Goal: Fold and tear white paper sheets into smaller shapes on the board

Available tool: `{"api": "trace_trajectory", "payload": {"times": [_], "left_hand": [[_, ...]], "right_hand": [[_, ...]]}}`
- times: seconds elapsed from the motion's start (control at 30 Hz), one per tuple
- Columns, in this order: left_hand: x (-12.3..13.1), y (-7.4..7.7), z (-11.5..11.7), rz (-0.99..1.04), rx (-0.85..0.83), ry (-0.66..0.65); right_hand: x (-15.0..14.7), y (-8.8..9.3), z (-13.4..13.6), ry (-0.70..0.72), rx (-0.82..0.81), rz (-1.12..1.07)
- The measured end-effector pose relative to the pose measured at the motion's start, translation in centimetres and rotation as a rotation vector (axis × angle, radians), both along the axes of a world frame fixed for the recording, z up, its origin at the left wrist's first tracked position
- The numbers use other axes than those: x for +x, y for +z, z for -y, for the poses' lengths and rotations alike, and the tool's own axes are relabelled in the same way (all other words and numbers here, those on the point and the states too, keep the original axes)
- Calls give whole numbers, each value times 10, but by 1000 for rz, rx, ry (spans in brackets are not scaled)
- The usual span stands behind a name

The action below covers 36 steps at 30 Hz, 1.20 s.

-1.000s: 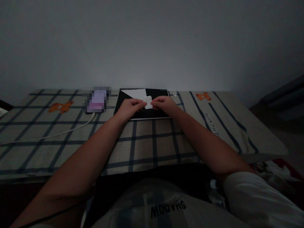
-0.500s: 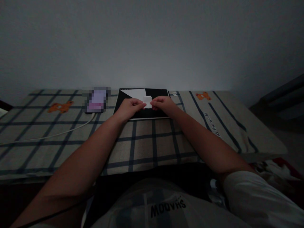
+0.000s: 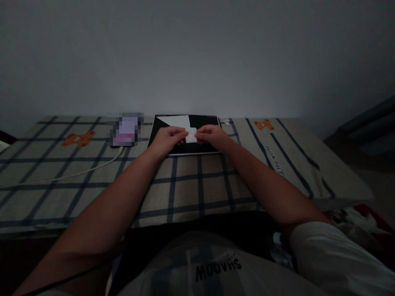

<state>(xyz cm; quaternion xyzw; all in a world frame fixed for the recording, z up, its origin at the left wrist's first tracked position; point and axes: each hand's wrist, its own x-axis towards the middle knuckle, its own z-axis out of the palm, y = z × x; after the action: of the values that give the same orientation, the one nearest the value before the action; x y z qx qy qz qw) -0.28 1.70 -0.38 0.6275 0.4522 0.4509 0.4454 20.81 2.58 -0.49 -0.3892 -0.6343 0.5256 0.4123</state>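
A small white piece of paper [image 3: 191, 135] is pinched between my two hands, above a black notebook-like board [image 3: 202, 121] with a pale rim. My left hand [image 3: 169, 138] grips the paper's left edge between thumb and fingers. At its right edge, my right hand [image 3: 212, 135] pinches it in the same way. Behind the paper, a larger white area [image 3: 177, 121] with a slanted edge covers part of the board; whether it is a separate sheet or printed cannot be told. Fingers hide the paper's side edges.
Left of the board lies a phone [image 3: 126, 128], its screen blurred, with a white cable [image 3: 92, 169] running left. A checked cloth [image 3: 197, 181] with bear prints covers the table, which stands against a grey wall [image 3: 197, 53]. A clear bottle [image 3: 280, 248] is low at right.
The paper's top edge is slightly lower and its layered top now looks like one smooth piece. Both hands stay in nearly the same place, still pinching it.
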Motion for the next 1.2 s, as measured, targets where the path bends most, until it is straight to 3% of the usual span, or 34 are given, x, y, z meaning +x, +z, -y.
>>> {"api": "trace_trajectory", "payload": {"times": [0.3,0.73,0.87,1.2], "left_hand": [[-1,-2,-1,-85,62,30],[-1,1,-1,-55,159,50],[2,3,2,-30,120,84],[0,1,0,-75,57,11]], "right_hand": [[-1,1,1,-2,-16,-31],[-4,2,2,9,-27,-38],[-3,4,3,9,-15,-47],[0,-3,-3,-36,-13,-76]]}}
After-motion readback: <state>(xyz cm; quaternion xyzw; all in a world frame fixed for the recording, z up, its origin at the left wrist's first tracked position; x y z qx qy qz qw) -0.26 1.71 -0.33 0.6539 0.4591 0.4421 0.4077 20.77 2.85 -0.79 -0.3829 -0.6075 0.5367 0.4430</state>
